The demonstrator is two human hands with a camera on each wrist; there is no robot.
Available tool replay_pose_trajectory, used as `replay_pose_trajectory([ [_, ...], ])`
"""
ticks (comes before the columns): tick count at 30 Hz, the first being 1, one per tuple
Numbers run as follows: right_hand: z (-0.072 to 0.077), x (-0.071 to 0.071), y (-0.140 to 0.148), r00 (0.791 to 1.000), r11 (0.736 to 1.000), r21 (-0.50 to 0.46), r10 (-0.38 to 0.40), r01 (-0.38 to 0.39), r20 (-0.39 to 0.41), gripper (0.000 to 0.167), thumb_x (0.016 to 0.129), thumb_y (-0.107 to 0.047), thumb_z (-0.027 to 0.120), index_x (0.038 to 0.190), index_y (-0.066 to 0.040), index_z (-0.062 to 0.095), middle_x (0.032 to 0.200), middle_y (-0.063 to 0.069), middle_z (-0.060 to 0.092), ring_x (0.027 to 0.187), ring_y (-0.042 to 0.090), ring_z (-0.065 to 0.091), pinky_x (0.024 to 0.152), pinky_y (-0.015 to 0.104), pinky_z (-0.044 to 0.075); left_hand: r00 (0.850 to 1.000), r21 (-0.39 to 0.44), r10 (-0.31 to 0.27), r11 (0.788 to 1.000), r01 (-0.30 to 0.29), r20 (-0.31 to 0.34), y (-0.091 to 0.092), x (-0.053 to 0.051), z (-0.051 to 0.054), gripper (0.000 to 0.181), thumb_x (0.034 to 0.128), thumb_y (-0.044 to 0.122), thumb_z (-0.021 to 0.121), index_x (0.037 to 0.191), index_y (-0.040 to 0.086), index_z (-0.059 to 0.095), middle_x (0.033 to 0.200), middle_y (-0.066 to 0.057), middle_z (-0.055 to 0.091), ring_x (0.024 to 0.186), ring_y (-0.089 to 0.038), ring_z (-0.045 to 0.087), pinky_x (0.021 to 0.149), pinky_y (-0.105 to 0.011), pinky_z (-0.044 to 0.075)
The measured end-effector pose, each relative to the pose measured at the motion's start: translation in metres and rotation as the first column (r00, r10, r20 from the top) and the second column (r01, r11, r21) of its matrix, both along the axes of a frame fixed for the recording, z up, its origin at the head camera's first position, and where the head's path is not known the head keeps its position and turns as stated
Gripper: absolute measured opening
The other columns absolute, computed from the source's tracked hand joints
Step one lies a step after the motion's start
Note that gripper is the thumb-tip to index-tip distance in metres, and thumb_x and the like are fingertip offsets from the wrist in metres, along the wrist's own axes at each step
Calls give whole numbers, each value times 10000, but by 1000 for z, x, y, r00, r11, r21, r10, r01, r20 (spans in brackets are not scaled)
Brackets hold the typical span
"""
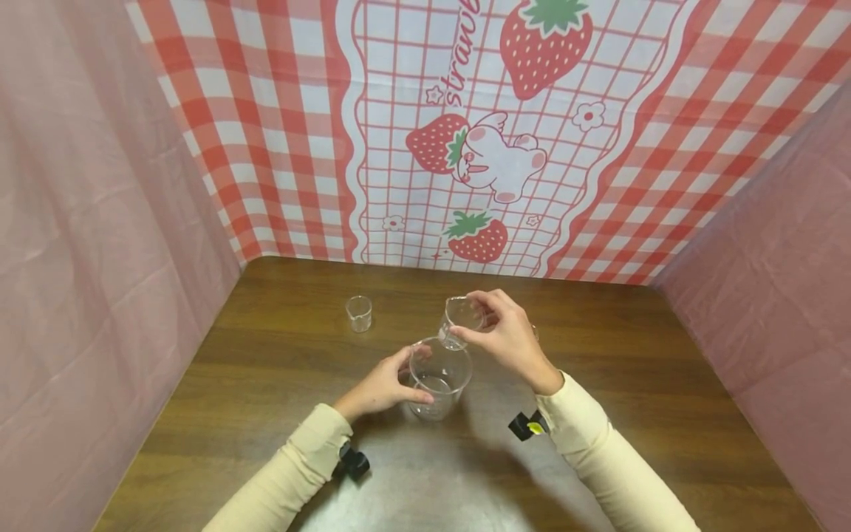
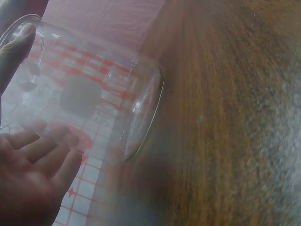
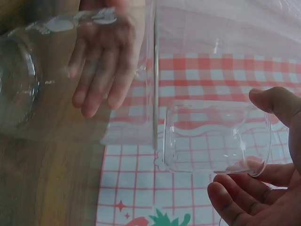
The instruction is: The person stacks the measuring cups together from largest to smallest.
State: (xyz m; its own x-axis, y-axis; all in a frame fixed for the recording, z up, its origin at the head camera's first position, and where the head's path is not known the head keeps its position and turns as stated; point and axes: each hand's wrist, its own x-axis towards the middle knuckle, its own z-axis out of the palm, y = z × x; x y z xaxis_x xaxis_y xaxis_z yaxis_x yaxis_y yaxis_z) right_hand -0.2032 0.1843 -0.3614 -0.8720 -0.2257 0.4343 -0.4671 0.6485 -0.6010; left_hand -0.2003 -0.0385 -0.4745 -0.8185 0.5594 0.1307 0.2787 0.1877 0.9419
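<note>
- With our left hand [image 1: 385, 384] we grip the large beaker [image 1: 448, 372], well apart from the far edge of the bench [image 1: 598, 355].
- With our right hand [image 1: 508, 334] we hold the medium beaker [image 1: 459, 319] over its rim.
- The small beaker [image 1: 360, 316] stands near the far edge.
- We seem to be nesting beakers; next calls for centring, then gentle lowering.

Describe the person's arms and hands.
The left sleeve and right sleeve are plain cream. A black device sits near the left cuff; a second black device, with a yellow patch, sits near the right. Both hands, left hand and right hand, are gloveless.
</note>
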Motion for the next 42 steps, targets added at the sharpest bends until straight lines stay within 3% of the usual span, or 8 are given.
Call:
replay_pose_trajectory([
  [13, 3, 7, -6, 990, 987, 84, 138, -139, 11, 483, 699, -210, 876, 1094, -20, 670, 876, 56, 612, 761, 140, 599, 664, 263, 577, 1000, -7, 11, 1000, -11, 12, -1, 0, 0, 842, 732, 207, 848, 1419, -13, 412, 1457, -192, 487, 1312, -361, 506, 1133, -527, 388],
  [22, 2, 11, -10, 978, 973, 107, 199, -204, 56, 535, 689, -207, 878, 1128, 1, 653, 935, 116, 631, 821, 247, 637, 681, 240, 581, 1000, -15, 15, 1000, -15, 11, 0, -1, -2, 833, 747, 185, 840, 1426, -18, 403, 1434, -217, 504, 1290, -395, 520, 1113, -539, 409],
  [31, -3, 15, -14, 974, 961, 157, 220, -227, 62, 516, 685, -230, 883, 1093, -3, 663, 883, 88, 601, 731, 134, 581, 633, 187, 538, 1000, -40, 15, 999, -14, 13, -1, 1, 0, 878, 743, 207, 844, 1440, -41, 371, 1460, -252, 459, 1303, -420, 500, 1114, -543, 405],
  [42, -7, 16, -16, 970, 950, 199, 231, -242, 76, 519, 687, -216, 879, 1104, -2, 658, 881, 67, 595, 728, 120, 565, 617, 177, 517, 1000, -39, 13, 999, -12, 21, -1, 1, -1, 898, 744, 201, 845, 1456, -33, 349, 1460, -251, 459, 1303, -427, 498, 1103, -535, 420],
])
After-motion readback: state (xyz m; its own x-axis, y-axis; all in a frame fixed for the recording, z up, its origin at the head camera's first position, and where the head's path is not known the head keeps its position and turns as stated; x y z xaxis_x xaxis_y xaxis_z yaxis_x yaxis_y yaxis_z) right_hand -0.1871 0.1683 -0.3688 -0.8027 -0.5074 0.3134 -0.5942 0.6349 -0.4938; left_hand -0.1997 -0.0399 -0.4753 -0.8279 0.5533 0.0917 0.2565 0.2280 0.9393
